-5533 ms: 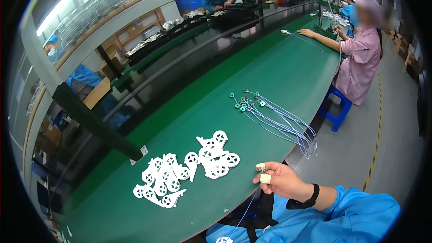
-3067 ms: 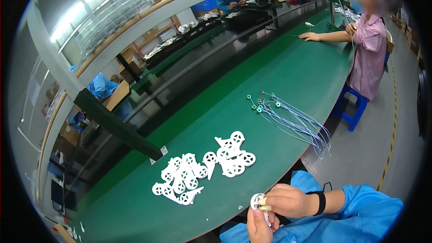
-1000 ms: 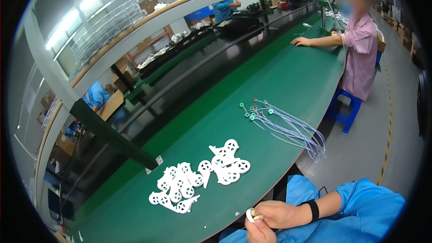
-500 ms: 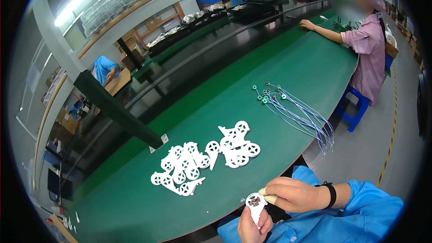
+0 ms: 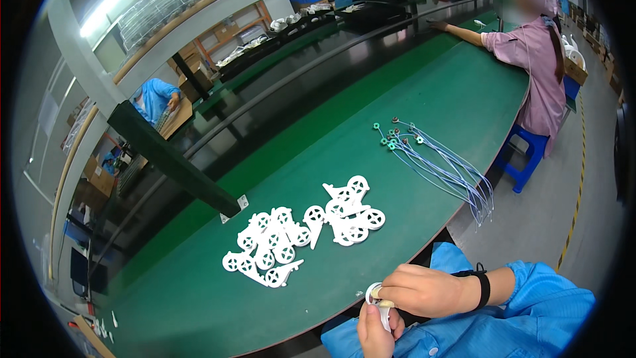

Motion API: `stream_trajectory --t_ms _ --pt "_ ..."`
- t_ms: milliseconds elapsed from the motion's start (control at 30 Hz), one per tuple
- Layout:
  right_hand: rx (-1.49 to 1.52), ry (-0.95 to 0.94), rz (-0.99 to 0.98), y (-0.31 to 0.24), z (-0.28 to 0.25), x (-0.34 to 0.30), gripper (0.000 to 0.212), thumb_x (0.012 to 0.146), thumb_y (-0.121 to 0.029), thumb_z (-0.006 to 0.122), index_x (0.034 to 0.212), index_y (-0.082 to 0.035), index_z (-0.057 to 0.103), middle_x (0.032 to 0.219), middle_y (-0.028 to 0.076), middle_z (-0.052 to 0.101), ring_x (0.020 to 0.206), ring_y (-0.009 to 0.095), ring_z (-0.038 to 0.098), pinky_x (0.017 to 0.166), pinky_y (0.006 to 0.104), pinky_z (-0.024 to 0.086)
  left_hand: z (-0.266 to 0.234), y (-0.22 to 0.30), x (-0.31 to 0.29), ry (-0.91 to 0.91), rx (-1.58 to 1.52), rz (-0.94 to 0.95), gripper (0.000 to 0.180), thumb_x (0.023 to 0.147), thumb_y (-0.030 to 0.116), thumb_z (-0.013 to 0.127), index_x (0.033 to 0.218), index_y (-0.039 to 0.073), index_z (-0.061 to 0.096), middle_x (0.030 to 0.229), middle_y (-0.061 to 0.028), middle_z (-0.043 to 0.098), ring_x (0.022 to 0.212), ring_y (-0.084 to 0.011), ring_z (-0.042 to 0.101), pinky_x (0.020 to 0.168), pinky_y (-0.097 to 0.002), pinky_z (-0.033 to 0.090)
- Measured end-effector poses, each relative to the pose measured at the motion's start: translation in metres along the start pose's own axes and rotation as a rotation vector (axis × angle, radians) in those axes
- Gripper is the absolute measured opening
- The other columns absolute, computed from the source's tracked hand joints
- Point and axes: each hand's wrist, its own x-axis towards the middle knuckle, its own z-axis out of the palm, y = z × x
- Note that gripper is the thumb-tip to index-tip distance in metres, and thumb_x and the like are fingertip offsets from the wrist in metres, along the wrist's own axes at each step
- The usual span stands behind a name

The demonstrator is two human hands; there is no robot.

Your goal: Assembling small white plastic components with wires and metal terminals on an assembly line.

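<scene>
At the table's near edge, my left hand (image 5: 375,333) grips the narrow arm of a white plastic housing (image 5: 385,319) with a round end. My right hand (image 5: 421,290) comes in from the right, its fingers closed over that round end. Yellow covers sit on its thumb and fingertip. Those fingers hide most of what lies inside the ring. Farther up the table, several similar white housings (image 5: 273,241) with spoked round ends lie in a loose pile. To their right is a bundle of blue-grey wires (image 5: 444,172) ending in small green and brown discs.
The green table (image 5: 185,298) curves off to the far right, where a person in pink (image 5: 540,73) sits on a blue stool (image 5: 522,159). A dark post (image 5: 175,159) rises from the table at left. People in blue (image 5: 156,97) work beyond.
My right fingers have moved over the round end and now cover the brown part that showed inside it. The housing has tilted. The person in pink has turned and reaches farther across.
</scene>
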Motion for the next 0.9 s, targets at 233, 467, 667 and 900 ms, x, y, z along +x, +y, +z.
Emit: stream_trajectory --t_ms 233,467,667,900 --pt "-0.031 -0.055 -0.042 0.011 0.004 0.002 0.022 0.078 -0.007 0.058 0.099 0.001 0.059 0.09 0.007 0.055 0.08 0.023 0.054 0.071 0.0299 0.048 -0.009 -0.004 0.006 -0.039 0.035 -0.035 0.035 0.102 0.037 0.033 0.103 0.007 0.051 0.053 0.0023 0.038 0.038 -0.0065 0.031 0.034 -0.0206 0.022" --pt "-0.012 -0.164 -0.09 0.024 0.004 0.0 0.031 0.077 -0.004 0.061 0.106 0.004 0.059 0.096 0.011 0.058 0.085 0.025 0.057 0.075 0.0306 0.049 -0.006 0.0 0.009 -0.018 0.045 -0.104 0.035 0.103 0.037 0.034 0.102 0.007 0.051 0.053 0.003 0.037 0.039 -0.006 0.03 0.034 -0.0203 0.022" --pt "-0.065 -0.131 -0.18 0.03 0.007 0.005 0.023 0.078 -0.008 0.057 0.1 0.0 0.059 0.091 0.006 0.055 0.08 0.022 0.054 0.07 0.0295 0.048 -0.009 0.0 0.012 -0.034 -0.011 -0.15 0.033 0.103 0.035 0.034 0.102 0.007 0.051 0.054 0.0029 0.037 0.039 -0.0064 0.031 0.034 -0.0205 0.023" --pt "-0.091 -0.301 -0.284 0.035 0.007 0.013 0.028 0.079 -0.009 0.056 0.105 0.0 0.058 0.092 0.006 0.055 0.083 0.021 0.055 0.073 0.0305 0.048 -0.02 0.008 0.009 -0.088 -0.045 -0.22 0.033 0.103 0.035 0.035 0.102 0.007 0.052 0.054 0.0024 0.038 0.039 -0.0069 0.031 0.035 -0.0208 0.023"
